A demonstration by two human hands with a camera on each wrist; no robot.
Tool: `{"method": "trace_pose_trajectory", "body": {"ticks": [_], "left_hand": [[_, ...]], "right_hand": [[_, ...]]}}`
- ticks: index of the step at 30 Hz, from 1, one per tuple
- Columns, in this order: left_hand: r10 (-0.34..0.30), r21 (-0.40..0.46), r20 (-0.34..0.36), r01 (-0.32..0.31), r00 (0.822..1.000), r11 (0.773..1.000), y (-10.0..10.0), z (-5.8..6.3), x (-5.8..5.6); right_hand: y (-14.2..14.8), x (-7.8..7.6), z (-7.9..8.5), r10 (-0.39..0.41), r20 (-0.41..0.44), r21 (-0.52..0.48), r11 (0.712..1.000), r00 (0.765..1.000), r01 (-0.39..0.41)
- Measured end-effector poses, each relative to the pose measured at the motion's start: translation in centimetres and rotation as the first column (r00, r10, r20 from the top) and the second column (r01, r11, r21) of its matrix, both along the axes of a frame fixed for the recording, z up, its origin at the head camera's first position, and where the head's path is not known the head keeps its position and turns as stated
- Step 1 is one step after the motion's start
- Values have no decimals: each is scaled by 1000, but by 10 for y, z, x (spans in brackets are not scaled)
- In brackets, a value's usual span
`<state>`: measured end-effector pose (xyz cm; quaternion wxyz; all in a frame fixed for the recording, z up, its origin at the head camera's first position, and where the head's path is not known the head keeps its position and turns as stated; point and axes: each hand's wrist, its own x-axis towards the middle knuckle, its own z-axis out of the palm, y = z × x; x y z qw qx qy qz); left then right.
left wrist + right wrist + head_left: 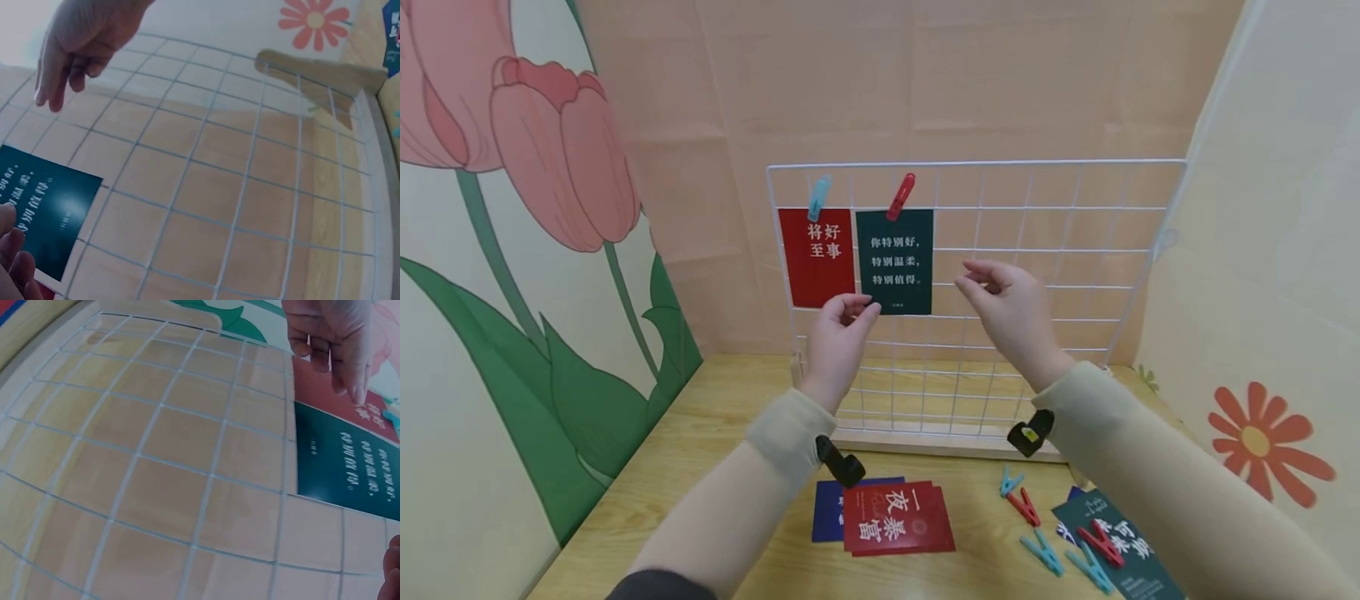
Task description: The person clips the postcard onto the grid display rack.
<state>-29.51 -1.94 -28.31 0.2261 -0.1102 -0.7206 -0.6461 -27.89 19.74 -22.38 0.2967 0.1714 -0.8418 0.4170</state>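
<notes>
A white wire grid (981, 248) stands upright, with a red card (814, 275) and a dark green card (895, 225) side by side on it. A light blue clothespin (820, 198) clips the red card at its top edge; a red clothespin (901, 197) does the same for the green one. My left hand (842, 342), fingers loosely bent, overlaps the green card's lower left corner in the head view and grips nothing. To the right of that card, my right hand (1015, 312) hovers before the grid with thumb and fingertips near each other and nothing between them.
On the wooden table (700, 500) lie red cards (898, 521) over a blue card (827, 512). Farther right are several loose clothespins (1041, 552), some on another green card (1142, 575) partly hidden by my right sleeve. A wooden base (925, 442) carries the grid.
</notes>
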Motion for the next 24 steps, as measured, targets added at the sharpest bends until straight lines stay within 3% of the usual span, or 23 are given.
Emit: {"method": "trace_pose_trajectory", "body": {"ticks": [14, 24], "left_hand": [[-37, -50, 133, 44, 990, 998, 12, -45, 12], [-82, -90, 253, 108, 964, 990, 17, -84, 18]], "right_hand": [[29, 11, -65, -34, 115, -6, 999, 993, 35], [49, 18, -115, -64, 235, 5, 998, 970, 64]]}}
